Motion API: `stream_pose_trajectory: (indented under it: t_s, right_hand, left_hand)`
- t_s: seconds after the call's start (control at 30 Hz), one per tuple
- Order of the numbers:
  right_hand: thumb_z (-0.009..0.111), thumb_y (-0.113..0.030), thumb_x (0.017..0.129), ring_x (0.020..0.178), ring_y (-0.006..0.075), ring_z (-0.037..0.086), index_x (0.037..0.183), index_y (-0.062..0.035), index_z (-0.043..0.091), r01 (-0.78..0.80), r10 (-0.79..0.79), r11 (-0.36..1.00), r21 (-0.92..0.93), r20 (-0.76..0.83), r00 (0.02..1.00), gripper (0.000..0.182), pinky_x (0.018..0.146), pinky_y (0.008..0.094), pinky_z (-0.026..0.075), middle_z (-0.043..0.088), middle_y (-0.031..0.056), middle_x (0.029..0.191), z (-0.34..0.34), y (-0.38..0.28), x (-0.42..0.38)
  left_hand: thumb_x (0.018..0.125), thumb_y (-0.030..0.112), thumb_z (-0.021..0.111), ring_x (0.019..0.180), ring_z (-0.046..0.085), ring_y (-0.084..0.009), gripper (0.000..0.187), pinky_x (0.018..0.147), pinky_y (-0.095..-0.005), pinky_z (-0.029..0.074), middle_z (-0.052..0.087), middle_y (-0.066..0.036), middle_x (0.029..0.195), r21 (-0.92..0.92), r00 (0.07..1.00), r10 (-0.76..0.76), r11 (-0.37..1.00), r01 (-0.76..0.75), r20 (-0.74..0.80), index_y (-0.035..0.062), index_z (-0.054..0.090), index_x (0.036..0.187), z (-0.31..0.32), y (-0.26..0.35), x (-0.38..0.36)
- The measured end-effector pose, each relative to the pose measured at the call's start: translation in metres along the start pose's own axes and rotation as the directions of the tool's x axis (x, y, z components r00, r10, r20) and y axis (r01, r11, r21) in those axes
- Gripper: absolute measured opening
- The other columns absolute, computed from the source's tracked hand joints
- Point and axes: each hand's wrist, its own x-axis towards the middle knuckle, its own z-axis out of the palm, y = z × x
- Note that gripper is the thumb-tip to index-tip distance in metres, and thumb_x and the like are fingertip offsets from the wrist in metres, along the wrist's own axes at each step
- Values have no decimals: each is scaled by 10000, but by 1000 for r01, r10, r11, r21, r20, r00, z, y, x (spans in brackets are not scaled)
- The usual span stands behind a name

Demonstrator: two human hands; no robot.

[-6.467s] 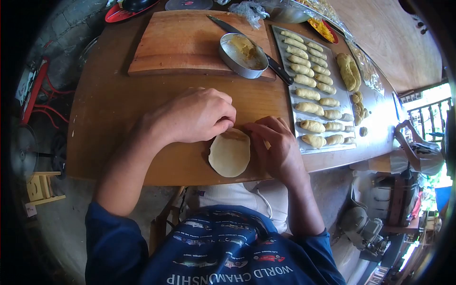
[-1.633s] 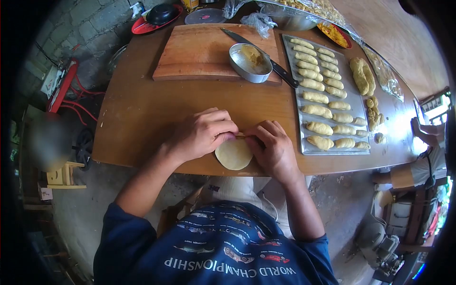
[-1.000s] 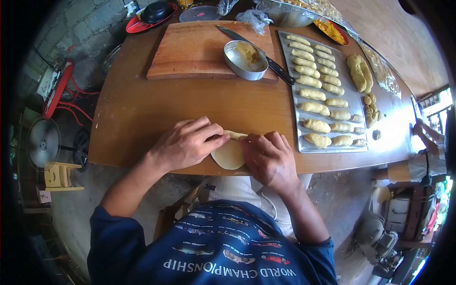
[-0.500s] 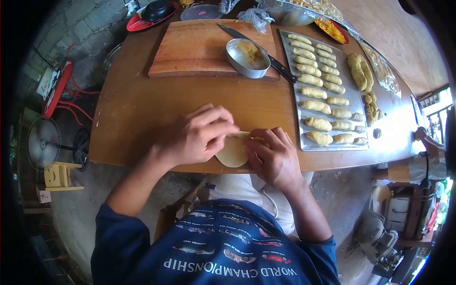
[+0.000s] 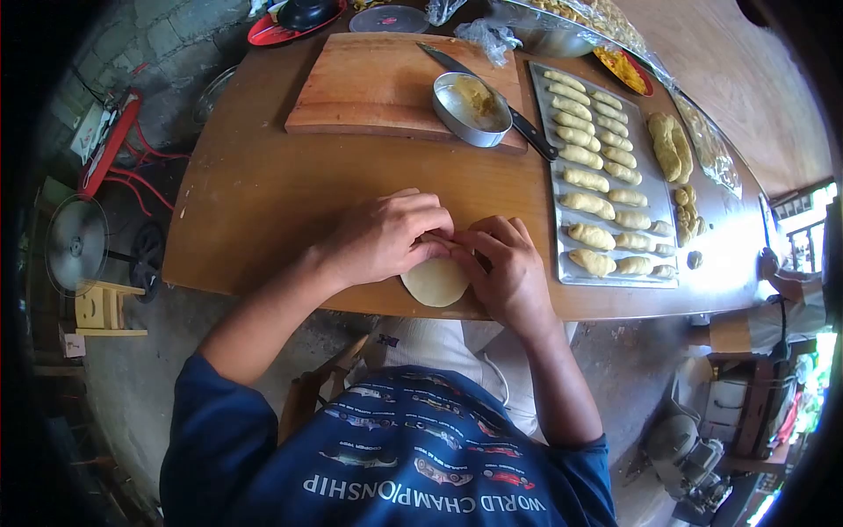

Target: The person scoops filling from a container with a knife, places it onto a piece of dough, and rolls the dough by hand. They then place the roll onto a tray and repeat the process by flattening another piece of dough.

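Note:
A flat round piece of dough [image 5: 435,282] lies on the wooden table near its front edge, its far side lifted and folded between my fingers. My left hand [image 5: 391,235] pinches that far edge from the left. From the right, my right hand [image 5: 509,268] grips the same edge, the fingertips of both hands almost touching. Right of my hands, a metal tray [image 5: 606,272] holds two long columns of shaped dough rolls [image 5: 587,204] and a short third one. My fingers hide part of the folded edge.
Behind my hands stands a cutting board [image 5: 369,88] with a round metal tin [image 5: 471,110] and a black-handled knife [image 5: 531,136]. Dough pieces [image 5: 669,147] lie right of the tray. A plate of orange filling [image 5: 625,72] is at the back. Another person's arm [image 5: 786,285] shows at far right.
Both hands have come closer together along the dough's far edge, and my left fingers now pinch it. The view has shifted slightly.

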Motion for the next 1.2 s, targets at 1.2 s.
stream_pose_trajectory:
  t_s: [1.2]
  right_hand:
    - [817, -147, 991, 1025, 323, 699, 1215, -124, 824, 93, -95, 988, -125, -10, 995, 226, 930, 458, 579, 737, 75, 1120, -4, 0, -11]
  left_hand:
    - [964, 80, 865, 991, 742, -359, 152, 874, -478, 604, 753, -123, 1031, 81, 984, -120, 988, 131, -132, 35, 758, 1061, -3, 15, -25]
